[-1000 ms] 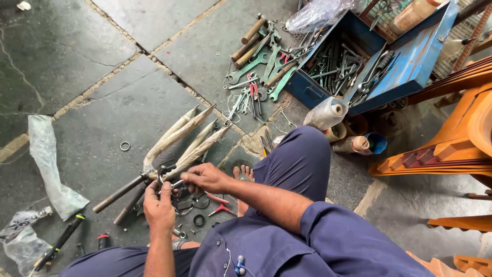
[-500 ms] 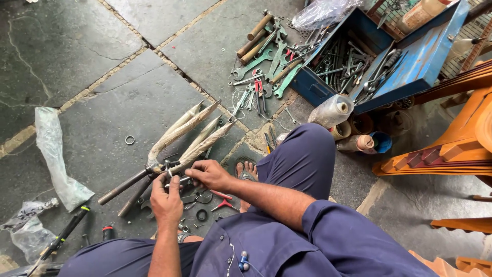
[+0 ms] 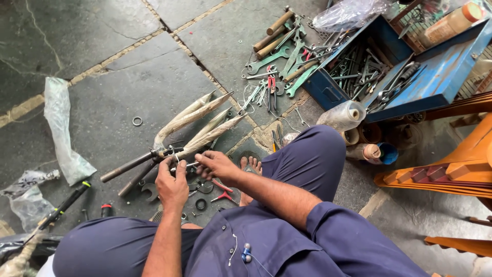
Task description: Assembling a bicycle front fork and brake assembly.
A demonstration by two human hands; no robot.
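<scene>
Toolbox [image 3: 441, 82] right; forks [image 3: 197, 125] left.

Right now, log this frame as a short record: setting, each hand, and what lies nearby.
setting: person seated on a stone floor
left hand: at the crown of the wrapped forks, grip unclear
right hand: fingers on a small part at the same spot
front right: open blue toolbox full of tools
beside toolbox: spanners and pliers scattered
left: clear plastic bag
loose: metal ring

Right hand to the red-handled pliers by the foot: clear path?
Probably yes. The right hand is at the wrapped forks, and the red-handled pliers lie on the floor just below its wrist, uncovered; only loose rings lie nearby.
</scene>
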